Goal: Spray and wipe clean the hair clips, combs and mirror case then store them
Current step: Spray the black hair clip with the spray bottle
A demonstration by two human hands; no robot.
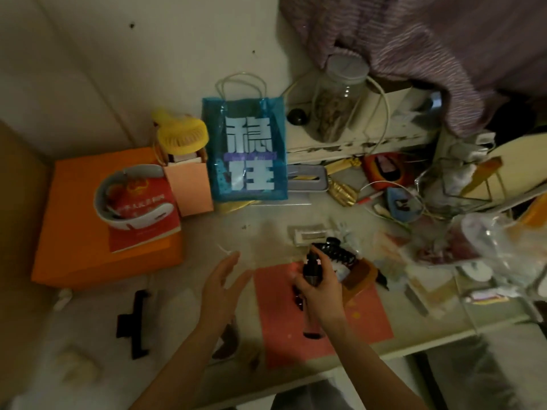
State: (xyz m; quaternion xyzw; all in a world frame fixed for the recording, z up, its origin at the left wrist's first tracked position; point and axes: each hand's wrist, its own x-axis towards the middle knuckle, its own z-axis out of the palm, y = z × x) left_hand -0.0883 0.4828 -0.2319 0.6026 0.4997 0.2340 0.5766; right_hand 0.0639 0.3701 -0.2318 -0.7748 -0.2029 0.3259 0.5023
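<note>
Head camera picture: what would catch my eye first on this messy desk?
Probably the blue bag with big white characters, standing at the back against the wall, and the orange box to its left. Nearer the camera, the right hand grips a dark spray bottle above a pink mat, while the left hand hovers open beside it.

A small dark spray bottle [312, 269] is standing upright in the grip of the right hand [318, 287], its nozzle head at the top, over a pink mat [364, 318]. Just behind it a black claw hair clip [336, 253] is lying at the mat's far edge with its teeth showing. A dark, blurred clip-like piece [298, 300] is lying on the mat below the hand.
</note>
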